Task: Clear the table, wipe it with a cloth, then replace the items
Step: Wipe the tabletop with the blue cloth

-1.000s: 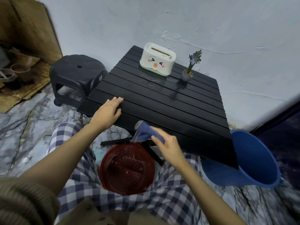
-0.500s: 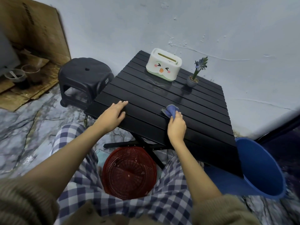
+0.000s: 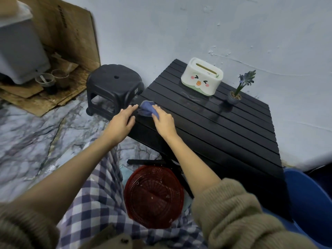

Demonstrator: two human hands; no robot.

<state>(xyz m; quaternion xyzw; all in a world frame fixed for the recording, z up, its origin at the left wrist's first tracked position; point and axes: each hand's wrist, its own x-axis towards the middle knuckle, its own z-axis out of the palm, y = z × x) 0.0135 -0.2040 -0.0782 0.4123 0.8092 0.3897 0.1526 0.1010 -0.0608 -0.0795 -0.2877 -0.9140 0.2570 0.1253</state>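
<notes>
We see a black slatted tabletop (image 3: 224,130) with long thin boards and shiny wet streaks on it. Our right hand (image 3: 164,121) presses down on a small blue cloth (image 3: 147,109) near the left edge of the tabletop. The cloth is soft and bunched up, with folds in it. The right grip is closed on the cloth, with the fingers lying over its near side. Our left hand (image 3: 121,123) rests flat on the left edge of the tabletop, just beside the cloth. Its fingers are stretched out and hold nothing. Its fingertips are close to the cloth, but we cannot tell if they touch it.

At the far side of the tabletop sits a white tissue box (image 3: 202,76) with a funny face, pink cheeks and an orange beak. It has a green bottom and a slot on top. Near it, to the right, stands a little potted plant (image 3: 239,88) in a small grey pot, with thin green leaves and bluish tips.

A black plastic stool (image 3: 113,85) stands on the floor just beside the left edge of the tabletop. A red basket (image 3: 154,196) lies on the floor between our knees. A blue bucket (image 3: 309,203) is at the right, partly behind the tabletop corner.
</notes>
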